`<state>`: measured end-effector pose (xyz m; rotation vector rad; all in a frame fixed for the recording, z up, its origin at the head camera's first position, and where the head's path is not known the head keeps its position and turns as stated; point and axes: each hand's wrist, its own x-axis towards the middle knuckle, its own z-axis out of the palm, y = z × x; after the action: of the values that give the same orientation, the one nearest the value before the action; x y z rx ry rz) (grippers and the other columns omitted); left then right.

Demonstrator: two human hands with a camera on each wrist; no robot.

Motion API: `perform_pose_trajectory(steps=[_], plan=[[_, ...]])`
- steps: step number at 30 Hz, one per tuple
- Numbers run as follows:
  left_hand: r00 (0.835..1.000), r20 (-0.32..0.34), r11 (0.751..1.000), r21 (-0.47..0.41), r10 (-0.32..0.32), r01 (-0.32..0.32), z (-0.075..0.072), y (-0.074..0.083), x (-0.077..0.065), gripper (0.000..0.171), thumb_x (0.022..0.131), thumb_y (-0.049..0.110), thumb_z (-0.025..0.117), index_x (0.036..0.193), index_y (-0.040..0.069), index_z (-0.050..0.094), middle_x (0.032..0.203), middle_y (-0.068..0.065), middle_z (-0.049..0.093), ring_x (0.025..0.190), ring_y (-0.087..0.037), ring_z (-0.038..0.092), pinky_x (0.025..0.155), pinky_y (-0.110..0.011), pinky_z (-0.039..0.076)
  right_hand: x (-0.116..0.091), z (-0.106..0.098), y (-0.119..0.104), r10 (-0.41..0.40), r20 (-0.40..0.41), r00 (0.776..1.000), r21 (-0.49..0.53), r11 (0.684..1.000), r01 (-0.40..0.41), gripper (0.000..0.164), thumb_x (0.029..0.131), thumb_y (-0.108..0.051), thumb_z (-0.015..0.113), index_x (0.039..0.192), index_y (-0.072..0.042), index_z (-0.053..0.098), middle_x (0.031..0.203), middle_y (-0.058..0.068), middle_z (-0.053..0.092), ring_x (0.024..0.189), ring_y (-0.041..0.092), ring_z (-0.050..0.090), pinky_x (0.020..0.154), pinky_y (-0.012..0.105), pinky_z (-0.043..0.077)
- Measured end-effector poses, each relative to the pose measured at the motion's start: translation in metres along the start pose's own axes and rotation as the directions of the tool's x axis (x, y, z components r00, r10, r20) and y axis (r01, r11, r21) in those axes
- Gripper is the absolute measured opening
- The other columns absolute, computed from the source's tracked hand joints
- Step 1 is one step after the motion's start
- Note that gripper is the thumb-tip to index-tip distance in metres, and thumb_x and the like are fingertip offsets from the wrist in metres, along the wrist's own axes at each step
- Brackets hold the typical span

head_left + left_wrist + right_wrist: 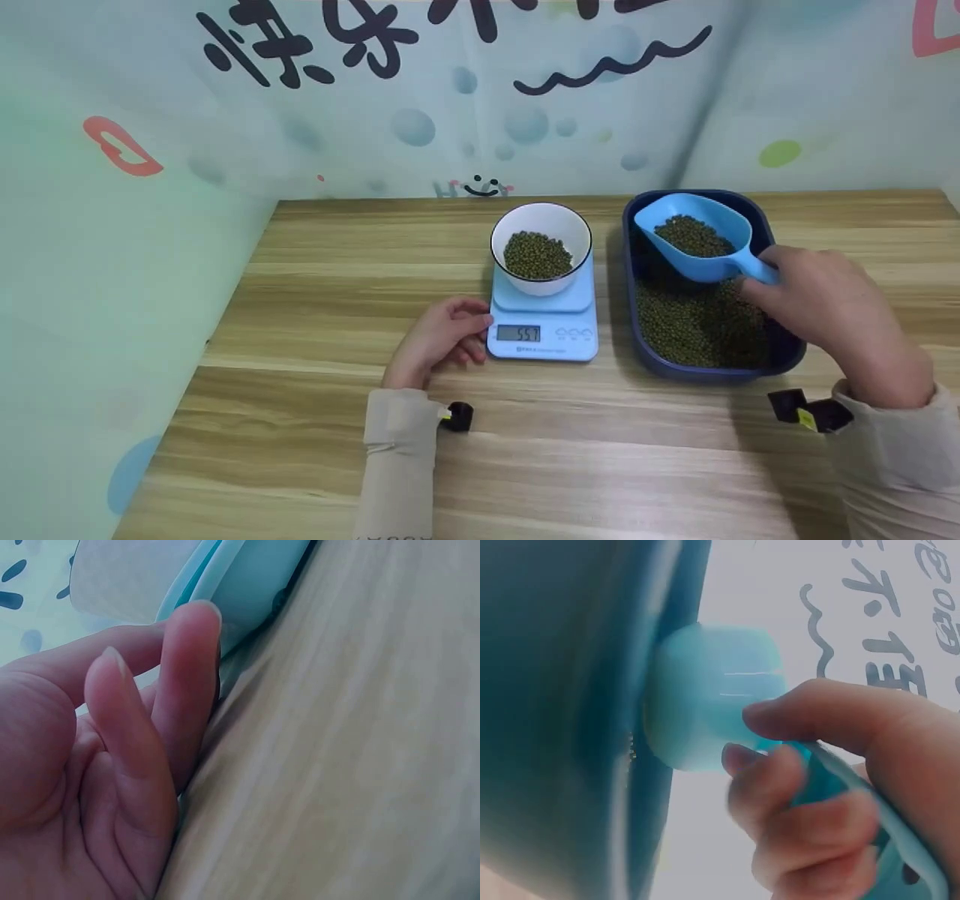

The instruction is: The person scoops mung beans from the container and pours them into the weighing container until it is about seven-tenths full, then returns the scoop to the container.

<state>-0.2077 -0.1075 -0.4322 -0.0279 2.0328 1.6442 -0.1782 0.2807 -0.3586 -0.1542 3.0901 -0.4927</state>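
Observation:
My right hand (832, 307) grips the handle of a light-blue scoop (701, 270), fingers curled round it in the right wrist view. Small green beans (690, 235) lie in the scoop, which is over the far part of a dark-blue tub (637, 337) holding more beans. A white bowl (541, 287) with a dark rim and a heap of beans (536, 255) stands on a light-blue kitchen scale (544, 352). The scale's display (518, 333) reads 557. At the scale's left edge, my left hand (442, 334) rests with loosely bent fingers, fingertips against its side.
All of this stands on a wood-grain table (315, 322). Behind it hangs a pale printed backdrop (360, 135) with black lettering, reaching down to the table's far edge. The tub sits just right of the scale, with a narrow gap between them.

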Motion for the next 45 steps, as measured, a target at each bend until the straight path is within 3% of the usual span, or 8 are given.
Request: perform_pose_trajectory(steps=[11,19,25,32,39,45], plan=[[1.0,-0.009,1.0,0.023,-0.019,0.02,0.001,0.003,-0.003,0.034,0.088,0.017,0.057,0.119,0.004,0.05,0.088,-0.015,0.061,0.06,-0.022,0.061,0.049,-0.027,0.049,0.001,-0.001,-0.012,-0.062,-0.115,0.991,0.043,0.997,0.067,0.039,0.086,-0.041,0.052,0.065,-0.008,0.046,0.053,0.003,0.04,0.047,0.019,0.037,0.042,0.03,0.027],[0.999,-0.02,0.999,0.029,-0.025,0.025,-0.003,-0.01,0.009,0.033,0.087,0.021,0.058,0.117,0.007,0.051,0.087,-0.013,0.061,0.059,-0.021,0.061,0.047,-0.027,0.049,-0.001,-0.003,-0.026,-0.045,-0.071,0.996,0.104,0.993,0.052,0.018,0.084,-0.025,0.051,0.08,-0.007,0.052,0.055,0.004,0.042,0.049,0.02,0.039,0.043,0.03,0.028],[1.0,-0.019,1.0,-0.014,0.011,-0.011,-0.004,-0.022,0.018,0.033,0.086,0.021,0.061,0.114,0.007,0.053,0.084,-0.014,0.061,0.055,-0.02,0.061,0.043,-0.025,0.047,-0.007,-0.004,-0.037,-0.055,-0.071,0.996,0.108,0.992,0.063,0.01,0.08,-0.019,0.051,0.081,-0.009,0.052,0.054,0.002,0.039,0.047,0.019,0.036,0.042,0.03,0.026],[0.999,-0.03,1.0,-0.007,0.029,-0.029,-0.004,-0.021,0.018,0.031,0.085,0.021,0.061,0.112,0.008,0.053,0.086,-0.015,0.061,0.055,-0.02,0.06,0.043,-0.025,0.047,-0.009,-0.005,-0.049,-0.077,-0.066,0.995,0.14,0.986,0.086,0.016,0.085,-0.022,0.049,0.092,-0.009,0.056,0.055,0.003,0.04,0.046,0.018,0.037,0.041,0.029,0.029],[0.999,-0.039,1.0,0.015,0.003,-0.002,-0.004,-0.021,0.018,0.034,0.084,0.024,0.062,0.113,0.009,0.053,0.088,-0.016,0.061,0.058,-0.022,0.061,0.045,-0.026,0.048,-0.013,-0.004,-0.061,-0.073,-0.053,0.996,0.177,0.981,0.081,0.026,0.088,-0.032,0.049,0.103,-0.012,0.057,0.057,0.004,0.045,0.045,0.017,0.041,0.039,0.03,0.032],[1.0,-0.031,1.0,0.02,0.005,-0.004,-0.004,-0.015,0.012,0.036,0.084,0.023,0.062,0.115,0.007,0.051,0.087,-0.015,0.062,0.058,-0.021,0.061,0.047,-0.027,0.049,-0.01,-0.003,-0.071,-0.146,-0.076,0.986,0.206,0.966,0.159,0.026,0.089,-0.034,0.053,0.105,-0.015,0.057,0.059,0.003,0.046,0.043,0.014,0.044,0.037,0.027,0.035]])
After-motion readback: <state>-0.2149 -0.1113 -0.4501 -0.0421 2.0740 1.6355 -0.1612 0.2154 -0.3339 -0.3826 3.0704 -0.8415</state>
